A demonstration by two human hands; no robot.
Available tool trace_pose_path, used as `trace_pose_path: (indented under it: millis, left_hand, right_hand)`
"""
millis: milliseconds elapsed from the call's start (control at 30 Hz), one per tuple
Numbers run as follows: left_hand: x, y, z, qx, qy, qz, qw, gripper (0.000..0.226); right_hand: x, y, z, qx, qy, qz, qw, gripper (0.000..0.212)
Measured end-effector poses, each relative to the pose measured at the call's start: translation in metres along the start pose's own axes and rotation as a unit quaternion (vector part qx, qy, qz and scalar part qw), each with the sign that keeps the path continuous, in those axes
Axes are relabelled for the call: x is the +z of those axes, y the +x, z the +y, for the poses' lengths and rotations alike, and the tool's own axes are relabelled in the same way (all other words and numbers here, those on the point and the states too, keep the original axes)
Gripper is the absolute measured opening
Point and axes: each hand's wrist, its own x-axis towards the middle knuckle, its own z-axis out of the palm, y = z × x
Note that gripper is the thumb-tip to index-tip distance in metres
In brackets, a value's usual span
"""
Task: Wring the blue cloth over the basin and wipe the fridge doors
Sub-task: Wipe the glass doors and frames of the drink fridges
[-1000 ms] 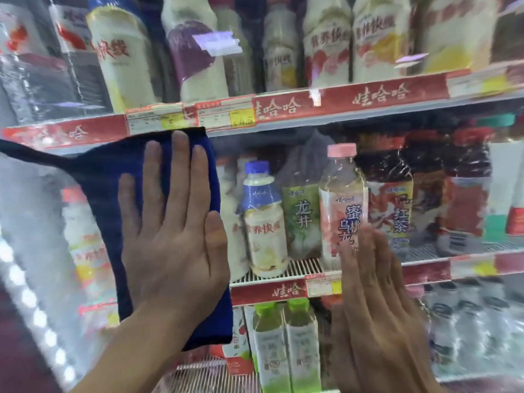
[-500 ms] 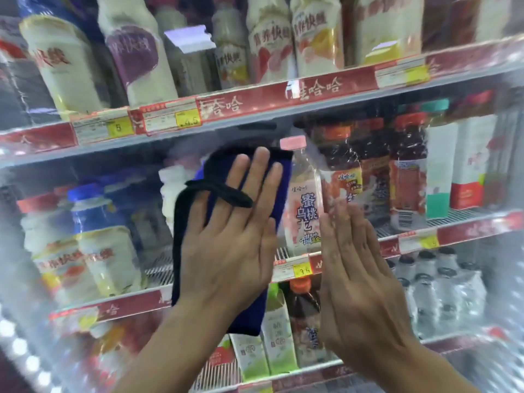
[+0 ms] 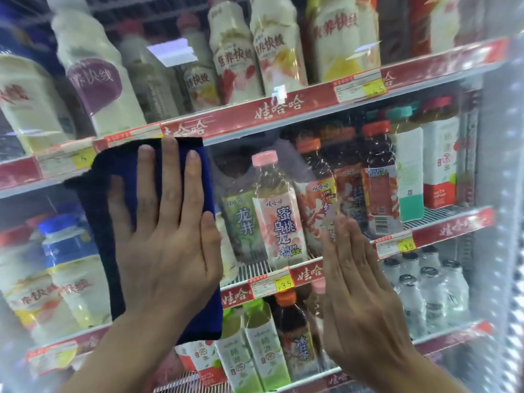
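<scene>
My left hand lies flat with straight fingers on the blue cloth, pressing it against the glass fridge door. The cloth is dark blue, folded, and spreads from just under the upper red shelf strip down past my wrist. My right hand is flat against the glass to the right, fingers straight and together, holding nothing. No basin is in view.
Behind the glass, drink bottles stand on wire shelves with red price strips. A pink-capped tea bottle sits between my hands. The door's frame with a row of lights runs down the right edge.
My left hand has slid the cloth up and left on the glass since half a second ago, after sweeping right before that. My right hand stays flat on the door.
</scene>
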Motion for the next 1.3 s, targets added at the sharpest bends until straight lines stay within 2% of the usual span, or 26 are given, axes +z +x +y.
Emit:
trace_pose_path:
  millis: [267,433,533,700,967,1300]
  left_hand:
    - [0.019,-0.006,0.089,0.061,-0.032,-0.018,0.997,0.061]
    - [0.028,-0.018,0.150,0.128,-0.050,-0.062,0.989,0.065]
    - [0.026,-0.017,0.141,0.118,-0.047,-0.060,0.990,0.063]
    - [0.013,0.020,0.072,0.000,-0.003,-0.002,1.000,0.061]
    - [0.012,0.033,0.082,0.042,-0.012,-0.020,0.999,0.063]
    - [0.034,0.026,0.172,0.136,-0.065,-0.039,0.988,0.065]
  right_hand:
    - [-0.016,-0.019,0.035,0.019,0.007,0.010,1.000,0.072]
    - [-0.032,-0.027,0.051,0.028,-0.004,0.003,1.000,0.074]
    - [-0.038,-0.028,0.055,0.036,-0.008,-0.003,0.999,0.077]
    - [-0.039,-0.030,0.057,0.042,-0.011,-0.017,0.999,0.081]
    - [-0.037,-0.029,0.062,0.083,-0.031,-0.037,0.995,0.080]
    - [-0.048,-0.039,0.086,0.121,-0.056,-0.018,0.991,0.070]
